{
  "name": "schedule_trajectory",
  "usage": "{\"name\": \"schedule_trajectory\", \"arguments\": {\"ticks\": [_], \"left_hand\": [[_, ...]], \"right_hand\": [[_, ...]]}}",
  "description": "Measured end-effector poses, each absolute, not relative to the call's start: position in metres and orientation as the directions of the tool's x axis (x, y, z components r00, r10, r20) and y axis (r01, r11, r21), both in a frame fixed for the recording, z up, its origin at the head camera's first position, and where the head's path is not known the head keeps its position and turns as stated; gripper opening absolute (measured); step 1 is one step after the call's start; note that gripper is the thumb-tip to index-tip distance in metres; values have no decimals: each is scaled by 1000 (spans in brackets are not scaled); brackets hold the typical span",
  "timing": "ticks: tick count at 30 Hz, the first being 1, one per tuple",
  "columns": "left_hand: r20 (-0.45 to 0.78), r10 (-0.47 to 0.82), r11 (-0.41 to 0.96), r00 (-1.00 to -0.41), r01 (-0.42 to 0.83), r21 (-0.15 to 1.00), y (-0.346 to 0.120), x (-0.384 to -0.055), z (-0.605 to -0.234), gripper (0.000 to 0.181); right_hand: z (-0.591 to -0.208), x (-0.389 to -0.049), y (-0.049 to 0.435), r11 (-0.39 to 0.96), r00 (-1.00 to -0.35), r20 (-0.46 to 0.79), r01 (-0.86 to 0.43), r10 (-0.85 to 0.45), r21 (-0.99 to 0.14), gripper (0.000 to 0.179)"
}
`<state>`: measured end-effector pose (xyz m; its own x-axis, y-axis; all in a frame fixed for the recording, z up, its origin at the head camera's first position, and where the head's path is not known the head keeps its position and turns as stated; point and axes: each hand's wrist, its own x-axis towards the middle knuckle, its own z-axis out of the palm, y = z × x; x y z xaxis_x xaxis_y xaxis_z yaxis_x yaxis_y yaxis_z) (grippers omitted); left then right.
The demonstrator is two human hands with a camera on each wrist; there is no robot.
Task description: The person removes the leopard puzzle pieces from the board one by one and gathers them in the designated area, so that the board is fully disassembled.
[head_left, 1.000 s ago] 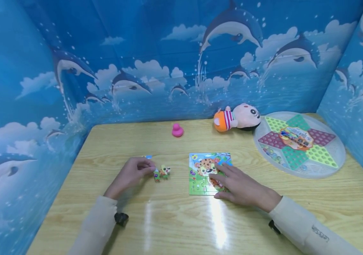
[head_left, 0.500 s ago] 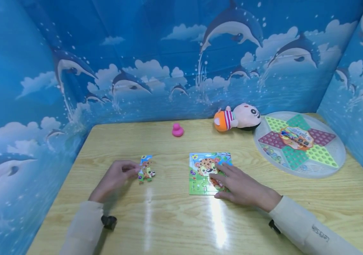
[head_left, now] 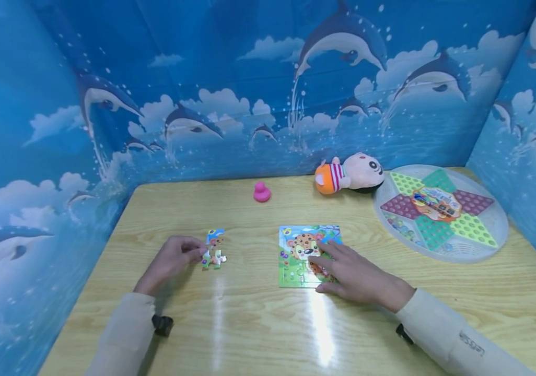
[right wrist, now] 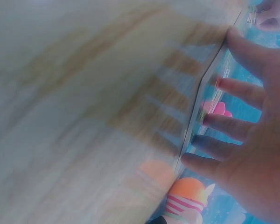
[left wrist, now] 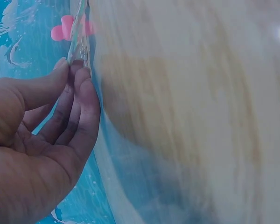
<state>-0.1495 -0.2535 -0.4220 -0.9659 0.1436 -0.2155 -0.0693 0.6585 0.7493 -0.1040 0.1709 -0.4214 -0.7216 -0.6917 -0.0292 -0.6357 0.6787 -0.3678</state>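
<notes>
My left hand (head_left: 176, 258) pinches a small jigsaw piece (head_left: 214, 259) between thumb and fingertips. In the left wrist view that piece (left wrist: 77, 35) appears edge-on, thin, above the thumb tip. Just behind it, another piece or pieces (head_left: 216, 237) with blue sky and brown spots lie on the table; whether the two touch I cannot tell. To the right is a square leopard puzzle (head_left: 291, 274) lying flat. Over its right side my right hand (head_left: 359, 271) rests with fingers spread, hiding part of the picture. In the right wrist view those fingers (right wrist: 235, 123) reach across the puzzle's edge.
A pink rubber duck (head_left: 261, 192) stands at the back of the wooden table (head_left: 258, 334). Right of it lies a plush doll (head_left: 350, 174) with an orange and striped body. A round Chinese checkers board (head_left: 442, 214) with marbles fills the back right. Dolphin-print sheeting surrounds the table.
My left hand carried its jigsaw piece leftward, to just in front of the other pieces, then turned or tilted it slightly there. The right hand has stayed on the puzzle.
</notes>
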Motion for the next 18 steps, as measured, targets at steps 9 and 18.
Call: {"name": "schedule_trajectory", "arguments": {"ticks": [9, 18], "left_hand": [[-202, 123, 680, -972, -66, 730, -253, -150, -421, 16], [-161, 151, 695, -975, -12, 719, -241, -153, -415, 21]], "right_hand": [[-421, -104, 171, 690, -730, -52, -618, -682, -378, 62], [-421, -103, 171, 693, -733, -50, -615, -678, -377, 62]]}}
